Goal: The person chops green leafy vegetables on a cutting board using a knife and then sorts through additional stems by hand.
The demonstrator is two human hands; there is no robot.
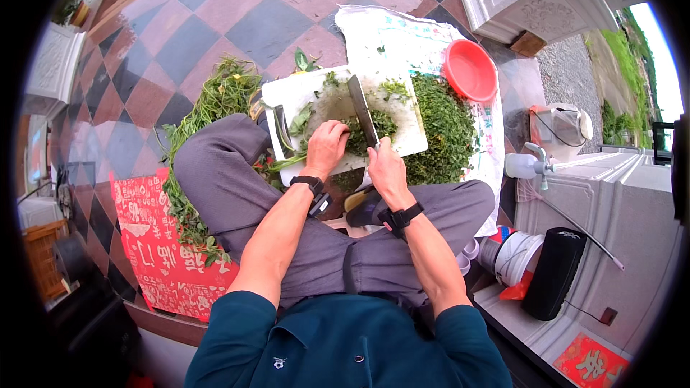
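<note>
My right hand (387, 167) grips the handle of a kitchen knife (362, 110) with a broad, dark blade. The blade crosses a white plastic cutting board (413, 137) over chopped greens (381, 125). Close to the left of the blade, my left hand (326, 145) is curled over leafy green stems (291, 161), which trail out past the board's handle end. Its fingertips are bent inward, partly hiding what they hold. A loose leaf (302, 119) and small cut bits lie elsewhere on the board.
Right of the board, a big heap of chopped greens (439, 124) lies on a white woven sack (399, 27), beside a red plastic basin (471, 70). Uncut vines (215, 91) are piled at the left, reaching over a red printed sheet (167, 258). A spray bottle (525, 165) stands farther right.
</note>
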